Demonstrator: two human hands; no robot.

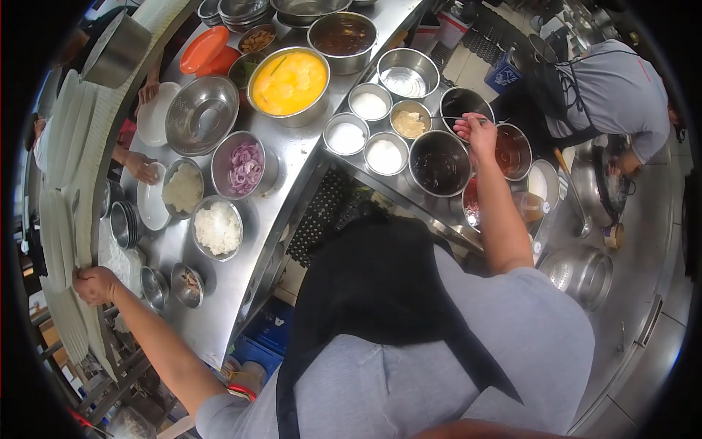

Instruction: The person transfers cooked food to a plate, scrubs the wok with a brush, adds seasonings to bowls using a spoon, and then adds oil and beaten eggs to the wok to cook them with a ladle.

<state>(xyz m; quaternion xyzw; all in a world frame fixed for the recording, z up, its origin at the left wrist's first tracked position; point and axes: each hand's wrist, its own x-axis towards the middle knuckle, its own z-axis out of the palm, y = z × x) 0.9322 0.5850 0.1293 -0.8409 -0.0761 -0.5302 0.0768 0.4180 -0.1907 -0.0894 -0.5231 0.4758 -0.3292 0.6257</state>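
My right hand point(479, 133) is closed on the handle of a thin metal spoon point(447, 118), whose far end reaches over a metal pot of pale tan seasoning point(409, 119). Just below it is a pot of dark sauce point(440, 164); pots of white powder point(346, 136) stand to the left. Far to the left, my left hand point(96, 285) is wrapped on the edge of a raised shelf point(89, 238) with stacked white plates point(60, 249). Its fingertips are partly hidden.
On the steel counter point(252, 252) stand bowls of cooked rice point(218, 228), sliced red onion point(246, 169) and beaten egg point(289, 80). Another person's hand point(140, 167) touches a white oval plate point(153, 197). A co-worker point(614, 88) leans over a wok point(596, 179) at right.
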